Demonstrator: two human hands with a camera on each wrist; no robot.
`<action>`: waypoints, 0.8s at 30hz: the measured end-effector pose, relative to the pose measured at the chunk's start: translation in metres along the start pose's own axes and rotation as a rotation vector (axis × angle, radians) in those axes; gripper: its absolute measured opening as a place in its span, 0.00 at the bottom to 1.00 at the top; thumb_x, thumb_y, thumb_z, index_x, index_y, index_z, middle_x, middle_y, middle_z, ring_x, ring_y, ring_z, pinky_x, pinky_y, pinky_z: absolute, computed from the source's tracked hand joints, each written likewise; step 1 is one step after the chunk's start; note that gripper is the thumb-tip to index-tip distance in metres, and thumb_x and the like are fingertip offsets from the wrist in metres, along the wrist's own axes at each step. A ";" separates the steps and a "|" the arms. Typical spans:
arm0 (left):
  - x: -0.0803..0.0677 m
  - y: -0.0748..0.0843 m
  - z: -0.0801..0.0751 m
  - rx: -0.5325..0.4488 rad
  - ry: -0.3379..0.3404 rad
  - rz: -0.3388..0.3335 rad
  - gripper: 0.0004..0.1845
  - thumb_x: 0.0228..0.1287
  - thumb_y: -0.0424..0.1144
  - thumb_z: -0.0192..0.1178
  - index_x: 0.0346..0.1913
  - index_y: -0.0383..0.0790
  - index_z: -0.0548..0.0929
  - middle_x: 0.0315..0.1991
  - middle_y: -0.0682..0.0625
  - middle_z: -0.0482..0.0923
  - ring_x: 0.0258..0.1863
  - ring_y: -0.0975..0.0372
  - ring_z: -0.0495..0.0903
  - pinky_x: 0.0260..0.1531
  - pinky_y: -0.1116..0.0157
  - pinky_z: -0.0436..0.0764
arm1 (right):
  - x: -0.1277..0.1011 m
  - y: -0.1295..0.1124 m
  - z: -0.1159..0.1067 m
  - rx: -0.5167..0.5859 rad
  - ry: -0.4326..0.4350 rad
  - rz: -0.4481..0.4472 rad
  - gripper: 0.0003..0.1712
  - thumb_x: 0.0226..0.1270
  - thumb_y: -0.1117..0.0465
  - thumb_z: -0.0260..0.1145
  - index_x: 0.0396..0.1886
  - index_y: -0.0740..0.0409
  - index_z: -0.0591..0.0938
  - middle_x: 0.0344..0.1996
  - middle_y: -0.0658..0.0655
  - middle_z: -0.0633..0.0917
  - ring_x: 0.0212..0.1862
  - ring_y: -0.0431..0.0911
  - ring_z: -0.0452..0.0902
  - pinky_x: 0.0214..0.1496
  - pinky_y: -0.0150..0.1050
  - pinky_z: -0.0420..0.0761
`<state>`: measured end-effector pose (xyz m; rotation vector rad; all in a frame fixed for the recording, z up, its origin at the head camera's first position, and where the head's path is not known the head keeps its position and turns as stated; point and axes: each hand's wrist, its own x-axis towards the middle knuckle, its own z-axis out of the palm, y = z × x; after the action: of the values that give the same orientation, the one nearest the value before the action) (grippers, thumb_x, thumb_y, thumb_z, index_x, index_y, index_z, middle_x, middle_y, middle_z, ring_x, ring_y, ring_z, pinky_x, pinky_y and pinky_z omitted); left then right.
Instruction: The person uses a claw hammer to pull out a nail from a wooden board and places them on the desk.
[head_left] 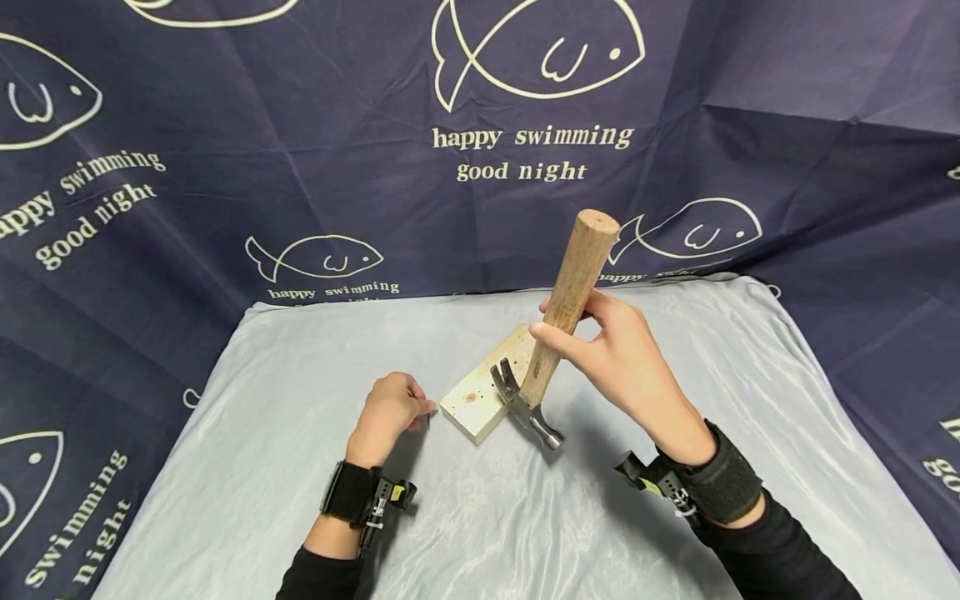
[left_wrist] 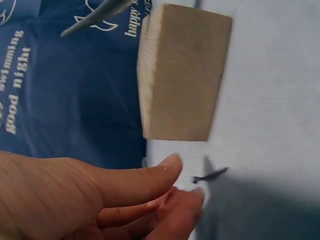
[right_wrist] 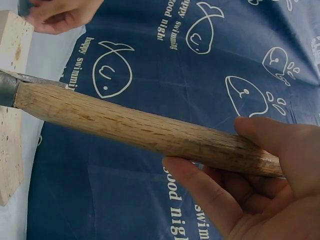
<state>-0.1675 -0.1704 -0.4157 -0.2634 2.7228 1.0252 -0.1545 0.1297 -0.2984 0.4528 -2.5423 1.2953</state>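
At nine o'clock from the wooden block [head_left: 480, 392] on the cloth-covered desk [head_left: 240, 492], we hold our left hand [head_left: 388, 407] with thumb and forefinger drawn near each other; we cannot tell whether they touch the small dark nail [left_wrist: 211, 176], blurred just by their tips. Our right hand [head_left: 626, 358], toward two o'clock, pinches the claw hammer [head_left: 570, 287] by its handle, butt toward one o'clock, head down by the block's four o'clock side; contact there is unclear. We judge the step to be readying the nail, since none seems to stand in the block. Next, we would pinch it firmly, stand it upright on the block, then turn the hammer face-down.
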 end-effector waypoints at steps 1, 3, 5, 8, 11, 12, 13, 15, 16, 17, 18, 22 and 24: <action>-0.002 0.002 -0.001 0.018 0.028 0.028 0.08 0.65 0.34 0.70 0.33 0.35 0.82 0.28 0.42 0.84 0.21 0.57 0.81 0.22 0.65 0.75 | 0.000 0.000 0.000 0.002 -0.002 0.002 0.16 0.66 0.44 0.73 0.49 0.43 0.86 0.43 0.45 0.88 0.41 0.41 0.81 0.39 0.38 0.80; -0.004 0.008 -0.002 0.046 0.082 0.086 0.07 0.67 0.36 0.68 0.35 0.36 0.83 0.28 0.44 0.84 0.22 0.58 0.78 0.22 0.66 0.73 | 0.000 -0.001 0.000 0.003 -0.007 0.003 0.17 0.66 0.43 0.73 0.49 0.43 0.86 0.43 0.45 0.88 0.42 0.41 0.81 0.39 0.38 0.80; -0.007 0.017 -0.004 0.063 0.129 0.174 0.06 0.68 0.37 0.67 0.37 0.37 0.85 0.29 0.45 0.84 0.23 0.59 0.77 0.25 0.64 0.75 | 0.000 -0.002 0.001 0.010 -0.012 0.003 0.17 0.65 0.44 0.73 0.49 0.43 0.86 0.44 0.45 0.88 0.43 0.41 0.81 0.41 0.40 0.81; -0.011 0.034 -0.003 0.045 0.167 0.341 0.06 0.68 0.38 0.67 0.41 0.38 0.87 0.33 0.47 0.85 0.30 0.59 0.81 0.33 0.61 0.81 | 0.000 -0.003 0.002 0.018 -0.019 0.000 0.17 0.66 0.44 0.73 0.49 0.44 0.86 0.44 0.45 0.88 0.46 0.41 0.82 0.45 0.42 0.81; -0.016 0.052 -0.002 -0.015 0.157 0.509 0.07 0.68 0.38 0.68 0.44 0.39 0.87 0.40 0.46 0.86 0.38 0.58 0.83 0.42 0.59 0.85 | 0.000 -0.004 0.003 0.023 -0.019 -0.004 0.17 0.65 0.44 0.74 0.49 0.44 0.86 0.44 0.46 0.88 0.47 0.41 0.82 0.46 0.43 0.82; -0.017 0.058 -0.002 -0.034 0.147 0.549 0.08 0.69 0.39 0.68 0.46 0.39 0.87 0.42 0.47 0.86 0.40 0.59 0.84 0.43 0.59 0.85 | 0.000 -0.004 0.004 0.024 -0.020 -0.005 0.17 0.65 0.44 0.74 0.50 0.44 0.86 0.44 0.46 0.88 0.47 0.41 0.83 0.45 0.43 0.82; -0.019 0.062 -0.002 -0.054 0.132 0.581 0.09 0.69 0.40 0.68 0.47 0.40 0.87 0.44 0.47 0.86 0.42 0.59 0.84 0.44 0.60 0.85 | 0.000 -0.004 0.004 0.026 -0.020 -0.005 0.17 0.65 0.45 0.74 0.50 0.44 0.86 0.44 0.46 0.88 0.46 0.41 0.83 0.44 0.43 0.82; -0.020 0.070 -0.001 -0.097 0.095 0.624 0.12 0.69 0.41 0.68 0.50 0.41 0.86 0.49 0.47 0.85 0.44 0.60 0.85 0.44 0.62 0.86 | 0.000 -0.005 0.006 0.030 -0.026 -0.008 0.18 0.65 0.45 0.74 0.50 0.44 0.86 0.45 0.46 0.88 0.46 0.41 0.83 0.42 0.42 0.83; -0.021 0.073 0.000 -0.119 0.073 0.643 0.13 0.68 0.41 0.68 0.52 0.42 0.86 0.51 0.47 0.85 0.45 0.59 0.85 0.44 0.63 0.86 | 0.000 -0.005 0.006 0.033 -0.030 -0.010 0.18 0.64 0.44 0.74 0.50 0.44 0.86 0.45 0.45 0.88 0.46 0.41 0.83 0.41 0.42 0.83; -0.021 0.075 0.000 -0.140 0.047 0.653 0.15 0.68 0.42 0.69 0.54 0.42 0.85 0.52 0.47 0.84 0.46 0.59 0.85 0.45 0.63 0.86 | 0.000 -0.006 0.007 0.035 -0.033 -0.013 0.18 0.64 0.44 0.74 0.50 0.44 0.85 0.45 0.45 0.88 0.45 0.40 0.83 0.41 0.42 0.83; -0.022 0.077 0.001 -0.156 0.022 0.663 0.16 0.67 0.42 0.69 0.55 0.43 0.84 0.53 0.48 0.83 0.47 0.59 0.85 0.46 0.64 0.86 | 0.000 -0.006 0.007 0.039 -0.038 -0.013 0.18 0.64 0.44 0.74 0.50 0.44 0.85 0.45 0.45 0.88 0.45 0.40 0.83 0.40 0.42 0.84; -0.023 0.082 0.005 -0.219 -0.069 0.693 0.21 0.65 0.44 0.72 0.59 0.45 0.83 0.56 0.51 0.82 0.52 0.57 0.85 0.51 0.62 0.85 | 0.000 -0.008 0.008 0.047 -0.053 -0.015 0.18 0.64 0.43 0.74 0.50 0.43 0.85 0.45 0.44 0.88 0.45 0.39 0.83 0.37 0.40 0.84; -0.023 0.084 0.006 -0.247 -0.099 0.696 0.21 0.64 0.44 0.72 0.58 0.47 0.83 0.56 0.52 0.82 0.53 0.57 0.84 0.52 0.60 0.85 | 0.000 -0.009 0.008 0.050 -0.059 -0.017 0.18 0.65 0.43 0.74 0.50 0.43 0.85 0.45 0.44 0.88 0.45 0.39 0.83 0.36 0.40 0.85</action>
<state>-0.1649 -0.1020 -0.3614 0.7306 2.6282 1.4858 -0.1516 0.1181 -0.2968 0.5295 -2.5527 1.3616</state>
